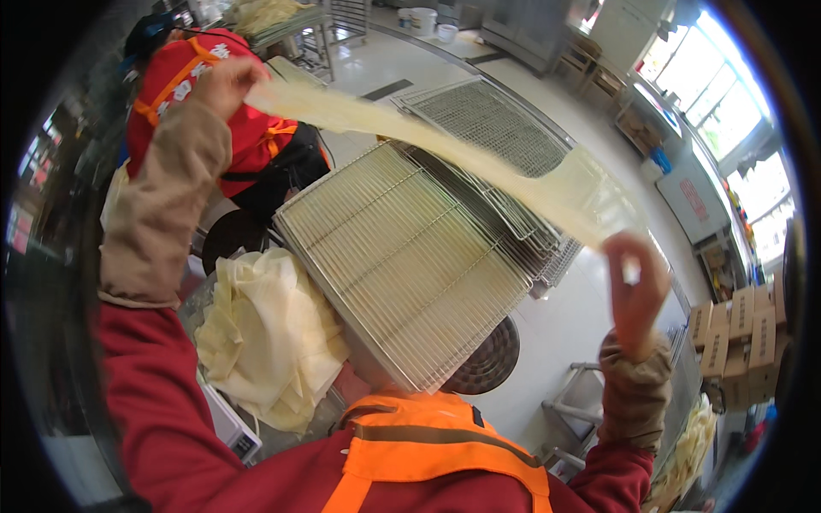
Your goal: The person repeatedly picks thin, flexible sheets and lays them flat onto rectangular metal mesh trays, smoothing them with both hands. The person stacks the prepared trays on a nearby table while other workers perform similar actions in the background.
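Stretched between my two hands is a thin, pale yellow food sheet (pixel 449 144) that looks like tofu skin, blurred along its length. My left hand (pixel 231 86) pinches one end at the upper left, and my right hand (pixel 635 282) grips the other end at the right. Part of the sheet flares out near the right hand. Below it lies a wire rack (pixel 404 256) on top of a stack, with pale yellow material showing under its bars. To the left of the rack, a heap of folded pale sheets (pixel 269 333) rests above a digital scale (pixel 231 426).
Behind the first stack are more wire mesh racks (pixel 487 122). A person in a red top (pixel 199 128) bends close beside my left arm. A round dark stool (pixel 490 359) stands under the rack. Cardboard boxes (pixel 737 340) are piled at right, near more pale sheets (pixel 686 449).
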Motion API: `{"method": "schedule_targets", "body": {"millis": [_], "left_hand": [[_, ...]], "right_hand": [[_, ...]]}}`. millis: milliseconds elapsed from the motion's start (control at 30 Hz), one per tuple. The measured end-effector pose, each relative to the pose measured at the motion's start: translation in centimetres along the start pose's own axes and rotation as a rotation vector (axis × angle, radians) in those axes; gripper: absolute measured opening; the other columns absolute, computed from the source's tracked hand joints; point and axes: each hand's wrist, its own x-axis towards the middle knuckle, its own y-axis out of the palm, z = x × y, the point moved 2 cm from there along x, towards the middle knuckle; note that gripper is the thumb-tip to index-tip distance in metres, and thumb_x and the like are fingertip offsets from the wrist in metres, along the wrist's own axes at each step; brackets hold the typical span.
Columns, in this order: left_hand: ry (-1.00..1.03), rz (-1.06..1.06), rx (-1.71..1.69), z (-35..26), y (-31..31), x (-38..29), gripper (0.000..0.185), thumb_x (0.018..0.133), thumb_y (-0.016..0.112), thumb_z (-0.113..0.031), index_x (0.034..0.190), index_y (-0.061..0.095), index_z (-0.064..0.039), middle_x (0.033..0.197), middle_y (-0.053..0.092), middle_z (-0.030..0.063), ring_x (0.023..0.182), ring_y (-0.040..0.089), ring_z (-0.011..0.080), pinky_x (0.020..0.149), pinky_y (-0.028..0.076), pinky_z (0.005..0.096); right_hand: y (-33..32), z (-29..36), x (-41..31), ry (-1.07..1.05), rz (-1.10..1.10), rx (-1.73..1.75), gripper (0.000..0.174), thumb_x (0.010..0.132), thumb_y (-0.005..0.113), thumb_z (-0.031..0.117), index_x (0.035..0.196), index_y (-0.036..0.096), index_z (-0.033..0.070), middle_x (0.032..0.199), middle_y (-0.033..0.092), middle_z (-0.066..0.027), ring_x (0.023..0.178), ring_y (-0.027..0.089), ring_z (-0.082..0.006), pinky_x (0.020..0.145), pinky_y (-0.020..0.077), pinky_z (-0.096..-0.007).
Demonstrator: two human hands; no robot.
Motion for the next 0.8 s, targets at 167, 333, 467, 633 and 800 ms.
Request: {"method": "schedule_targets", "body": {"millis": [167, 333, 467, 633, 800], "left_hand": [[0.077, -0.031, 0.164, 11.6, 15.1, -10.4, 0.018, 0.066, 0.065, 0.004, 0.078, 0.065, -0.009, 0.079, 0.062, 0.0103, 0.078, 0.061, 0.0271, 0.070, 0.050, 0.0348], [-0.113, 0.205, 0.110, 16.4, 27.9, -23.6, 0.013, 0.063, 0.062, 0.000, 0.070, 0.063, -0.011, 0.075, 0.061, 0.0064, 0.082, 0.057, 0.0271, 0.075, 0.047, 0.0357], [-0.209, 0.146, 0.098, 18.0, 29.9, -29.8, 0.016, 0.061, 0.062, 0.004, 0.070, 0.063, -0.009, 0.077, 0.061, 0.0049, 0.085, 0.056, 0.0265, 0.076, 0.047, 0.0346], [-0.233, 0.221, 0.152, 18.7, 29.1, -30.6, 0.008, 0.066, 0.060, -0.003, 0.069, 0.063, -0.010, 0.079, 0.061, 0.0036, 0.086, 0.056, 0.0257, 0.076, 0.047, 0.0342], [-0.412, 0.535, 0.334, 16.1, 27.9, -28.9, 0.008, 0.073, 0.057, -0.013, 0.070, 0.065, -0.013, 0.091, 0.062, 0.0029, 0.098, 0.053, 0.0240, 0.084, 0.042, 0.0353]], "right_hand": [[12.4, 3.1, -9.3, -0.076, 0.206, 0.215, 0.015, 0.070, 0.061, -0.002, 0.082, 0.058, 0.006, 0.072, 0.058, -0.0060, 0.061, 0.058, -0.0211, 0.051, 0.0455, -0.0315], [22.3, 5.1, -20.2, 0.040, 0.469, 0.145, 0.012, 0.076, 0.059, 0.007, 0.086, 0.054, 0.012, 0.070, 0.049, -0.0036, 0.058, 0.057, -0.0185, 0.046, 0.0441, -0.0298], [24.8, 6.6, -24.3, 0.058, 0.582, 0.149, 0.012, 0.077, 0.056, 0.011, 0.088, 0.052, 0.012, 0.072, 0.048, -0.0036, 0.059, 0.058, -0.0196, 0.047, 0.0458, -0.0297], [25.3, 8.6, -25.1, 0.070, 0.713, 0.329, 0.011, 0.080, 0.055, 0.015, 0.089, 0.051, 0.011, 0.074, 0.051, -0.0060, 0.063, 0.059, -0.0239, 0.050, 0.0478, -0.0344], [24.5, 3.5, -23.4, 0.059, 0.878, 0.361, 0.011, 0.083, 0.058, 0.022, 0.087, 0.058, 0.012, 0.078, 0.059, -0.0086, 0.072, 0.059, -0.0268, 0.057, 0.0491, -0.0365]]}}
